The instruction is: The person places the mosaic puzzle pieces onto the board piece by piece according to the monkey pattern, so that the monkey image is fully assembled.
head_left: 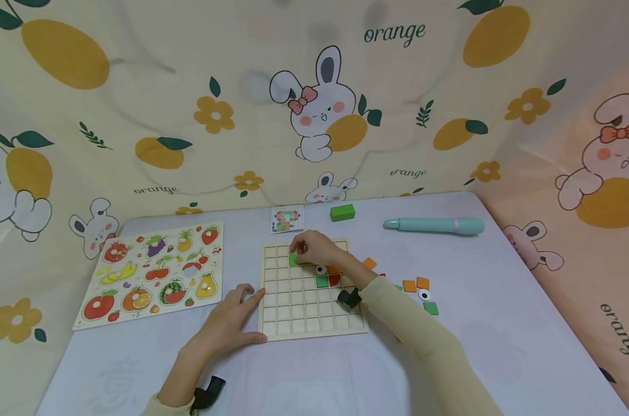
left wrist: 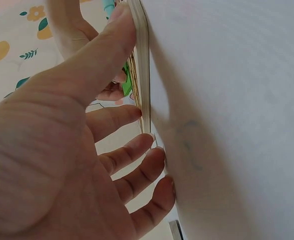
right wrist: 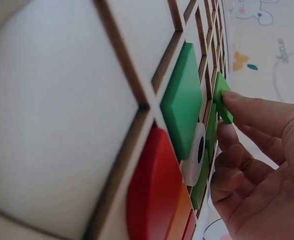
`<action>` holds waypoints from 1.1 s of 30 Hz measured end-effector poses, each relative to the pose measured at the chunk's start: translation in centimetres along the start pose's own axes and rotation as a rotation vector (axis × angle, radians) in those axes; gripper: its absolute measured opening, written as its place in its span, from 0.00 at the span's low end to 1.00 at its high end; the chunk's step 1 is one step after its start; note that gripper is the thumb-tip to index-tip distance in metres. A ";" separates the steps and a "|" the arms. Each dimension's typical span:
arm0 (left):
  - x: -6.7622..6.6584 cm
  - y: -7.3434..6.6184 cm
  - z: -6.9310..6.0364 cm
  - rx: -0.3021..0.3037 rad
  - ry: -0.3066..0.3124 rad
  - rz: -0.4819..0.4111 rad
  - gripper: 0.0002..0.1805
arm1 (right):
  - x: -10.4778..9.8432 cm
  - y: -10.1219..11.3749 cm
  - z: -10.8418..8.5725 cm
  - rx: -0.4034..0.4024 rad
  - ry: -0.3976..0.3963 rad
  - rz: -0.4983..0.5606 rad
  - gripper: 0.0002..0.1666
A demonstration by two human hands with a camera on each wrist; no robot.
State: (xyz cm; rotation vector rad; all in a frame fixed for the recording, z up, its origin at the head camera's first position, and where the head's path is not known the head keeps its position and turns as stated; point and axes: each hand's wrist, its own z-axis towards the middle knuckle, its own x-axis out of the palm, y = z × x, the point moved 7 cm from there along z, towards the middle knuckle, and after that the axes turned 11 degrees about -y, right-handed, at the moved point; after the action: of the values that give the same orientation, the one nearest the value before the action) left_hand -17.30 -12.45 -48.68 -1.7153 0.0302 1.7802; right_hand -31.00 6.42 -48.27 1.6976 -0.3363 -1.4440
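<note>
1 green block [head_left: 343, 213] sits on the white table [head_left: 502, 323]. Well to the block's left lies 1 fruit picture board [head_left: 175, 260]; near the block's right, 1 turquoise pen [head_left: 433, 226]. Behind the block, cream cloth [head_left: 398, 104] shows rabbits, oranges and flowers.

The left arm [head_left: 181, 372] comes in from the near side of the surface [head_left: 517, 329], and its left hand [head_left: 235, 318] lies left of the middle — thumb [left wrist: 89, 75] stretched out straight, the other fingers [left wrist: 141, 175] spread apart and gently bent. The right arm [head_left: 424, 341], sleeved to the wrist, slants leftward from the near side toward the far edge, where the right hand [head_left: 317, 248] pinches with its fingertips [right wrist: 262, 112] — the lower ones curled in toward the palm.
</note>
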 end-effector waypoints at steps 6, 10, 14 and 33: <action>0.0 0.0 0.0 -0.001 0.000 -0.003 0.53 | 0.2 -0.3 0.0 0.003 -0.023 -0.098 0.07; 0.1 0.0 -0.1 -0.009 0.007 -0.003 0.53 | 0.3 -0.3 0.1 -0.002 -0.027 -0.104 0.07; 0.1 0.0 0.0 -0.016 0.011 -0.002 0.53 | 0.3 0.0 0.0 -0.024 -0.015 -0.121 0.03; -0.1 -0.1 0.0 -0.015 0.008 -0.001 0.53 | -6.4 -1.9 -4.1 -0.063 -0.147 0.152 0.11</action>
State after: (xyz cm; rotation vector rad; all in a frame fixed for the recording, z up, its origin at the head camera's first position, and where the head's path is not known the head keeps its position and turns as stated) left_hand -17.29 -12.46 -48.52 -1.7324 0.0197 1.7770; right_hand -29.82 13.65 -45.50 1.4866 -0.4849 -1.4543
